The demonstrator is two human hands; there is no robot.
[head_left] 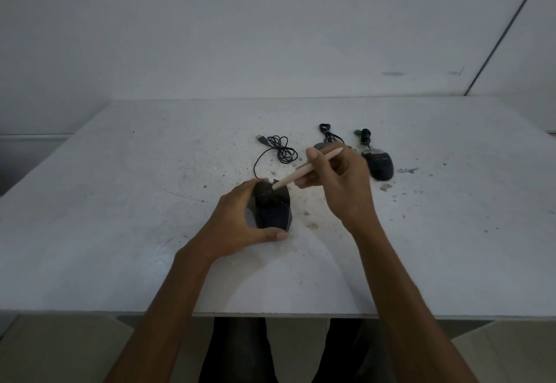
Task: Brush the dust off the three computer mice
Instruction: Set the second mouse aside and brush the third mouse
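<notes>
**Brushing the first mouse, two more waiting**

Nearest the camera, two bare forearms reach out over the near edge of the speckled white worktop. At their ends the work is under way on the first of the three mice, or so it appears from how things lie.

The left hand is wrapped around a black corded computer mouse, fingers over its far end and thumb along its near edge, holding it steady near the middle of the worktop. The right hand is closed on the pale wooden handle of a round-headed dusting brush, gripped like a pen, with the dark bristle head pressed onto the far end of the held mouse, close beside the left fingers.

The mouse's thin black cable trails away to a loose coil with a plug, further back.

Beyond the right hand a second, greyish mouse is mostly hidden, only its far end and bundled cord showing. A third dark mouse with a silver front sits just right of the right hand, apart from it.

The next move probably calls for sweeping the bristles along the shell toward its near end, then turning the mouse in the left hand to reach its sides. The grip should stay firm so that the brush does not push the mouse off line.
</notes>
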